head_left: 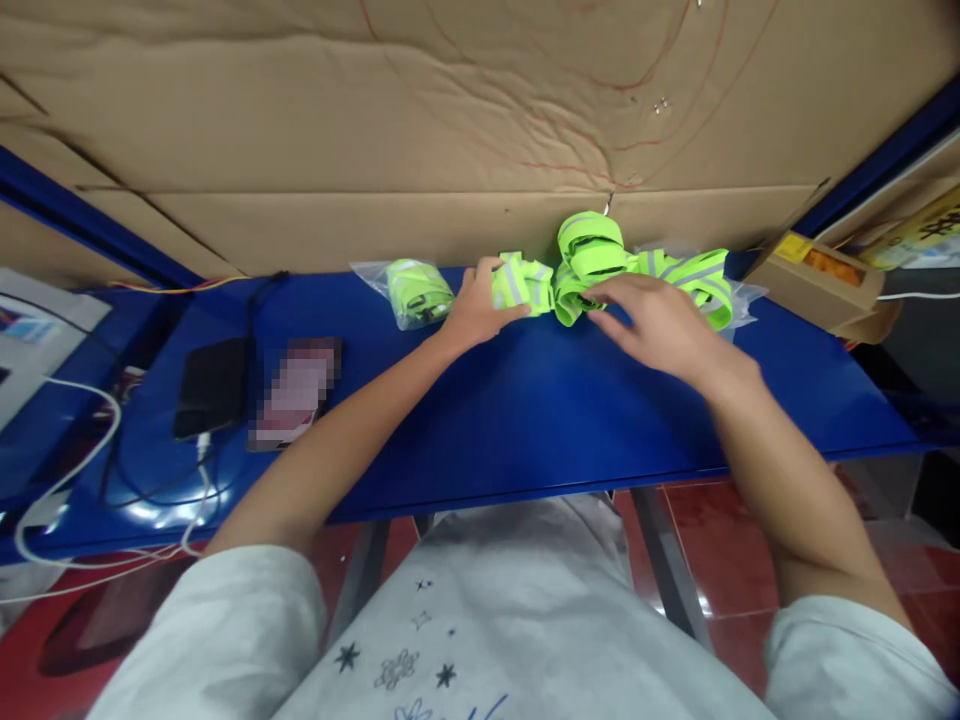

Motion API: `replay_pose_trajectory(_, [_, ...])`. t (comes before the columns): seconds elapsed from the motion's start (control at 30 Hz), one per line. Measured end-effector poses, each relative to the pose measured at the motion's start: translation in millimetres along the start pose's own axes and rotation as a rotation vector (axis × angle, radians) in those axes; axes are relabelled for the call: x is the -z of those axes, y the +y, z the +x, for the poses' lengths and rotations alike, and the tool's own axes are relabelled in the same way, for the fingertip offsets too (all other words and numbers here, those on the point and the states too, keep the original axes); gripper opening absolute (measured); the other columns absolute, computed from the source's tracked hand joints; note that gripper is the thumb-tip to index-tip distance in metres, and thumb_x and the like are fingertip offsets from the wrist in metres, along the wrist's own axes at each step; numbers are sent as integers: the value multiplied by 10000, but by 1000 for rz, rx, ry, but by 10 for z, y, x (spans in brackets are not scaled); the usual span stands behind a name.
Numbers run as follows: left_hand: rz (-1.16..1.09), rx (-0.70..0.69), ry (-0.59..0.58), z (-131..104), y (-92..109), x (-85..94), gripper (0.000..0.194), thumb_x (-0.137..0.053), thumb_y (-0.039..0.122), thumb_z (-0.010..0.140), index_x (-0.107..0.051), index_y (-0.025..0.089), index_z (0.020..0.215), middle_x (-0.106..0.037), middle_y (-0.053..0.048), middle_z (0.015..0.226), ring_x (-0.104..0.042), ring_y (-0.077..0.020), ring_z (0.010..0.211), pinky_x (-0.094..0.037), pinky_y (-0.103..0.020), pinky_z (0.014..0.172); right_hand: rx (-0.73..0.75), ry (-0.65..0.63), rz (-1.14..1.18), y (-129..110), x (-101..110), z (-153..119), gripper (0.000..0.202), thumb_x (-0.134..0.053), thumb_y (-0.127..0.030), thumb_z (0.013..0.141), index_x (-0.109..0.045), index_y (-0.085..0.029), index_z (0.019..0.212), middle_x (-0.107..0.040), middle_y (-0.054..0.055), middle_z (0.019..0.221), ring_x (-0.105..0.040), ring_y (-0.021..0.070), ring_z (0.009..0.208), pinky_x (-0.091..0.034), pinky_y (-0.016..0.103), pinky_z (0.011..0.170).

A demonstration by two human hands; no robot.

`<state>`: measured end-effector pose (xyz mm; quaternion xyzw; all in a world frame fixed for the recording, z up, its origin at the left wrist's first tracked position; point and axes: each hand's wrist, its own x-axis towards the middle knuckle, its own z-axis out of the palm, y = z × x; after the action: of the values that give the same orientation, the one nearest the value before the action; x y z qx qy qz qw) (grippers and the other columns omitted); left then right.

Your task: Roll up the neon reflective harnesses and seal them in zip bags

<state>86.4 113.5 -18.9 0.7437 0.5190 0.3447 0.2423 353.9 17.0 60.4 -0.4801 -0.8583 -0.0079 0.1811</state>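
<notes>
"Blue desk [585, 420], cardboard [450, 120] behind it. Where are the green straps [712, 268]?"

"Along the back, a bagged strap [418, 288] leftmost."

"And the hands?"

"Left hand [475, 305] clasps a folded strap [525, 285] between thumb and fingers. Right hand [664, 325] has bent fingers at the coil [591, 245] beside it; whether they pinch, I can't tell."

Straps [592, 250] lie on the table [585, 410], right of the phone [213, 385].

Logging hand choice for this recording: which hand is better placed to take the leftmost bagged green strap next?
Probably the left hand: it sits beside the bagged strap, though touching a striped bundle. The right hand is farther away, at the coiled strap.
</notes>
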Motion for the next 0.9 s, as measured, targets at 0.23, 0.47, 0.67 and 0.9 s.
replay_pose_trajectory(0.23, [-249,-18,-31,-764,29,273,445,-801,586,809,-628,215,983,-667,2,787,-608,-167,689,-486,-305,688,224,-43,168,-309,-770,357,1034,-819,-482,866,-244,-244,1692,-157,189,1769,-274,418,1613,-333,637,1266])
replay_pose_trajectory(0.47, [-917,307,9,-655,66,348,373,-795,484,722,-540,220,659,-380,76,438,-323,-73,363,-299,-236,354,222,-95,389,-309,-741,151,1189,-819,-618,824,-109,-305,1725,-121,125,1781,-162,395,1652,-312,613,1293])
replay_pose_trajectory(0.67, [-1055,377,32,-644,153,453,372,-694,541,836,-519,225,745,-352,76,464,-337,-59,416,-300,-235,429,360,-22,231,-537,-651,145,578,-591,-645,992,-623,-299,1455,-513,91,1603,-459,373,1494,-343,593,1220])
replay_pose_trajectory(0.9, [-983,410,304,-603,249,692,334,-509,511,970,-528,225,799,-444,54,532,-478,-96,522,-323,-268,520,439,9,33,-485,-547,12,520,-472,-582,1073,-727,-172,878,-722,77,847,-666,245,912,-458,437,914])
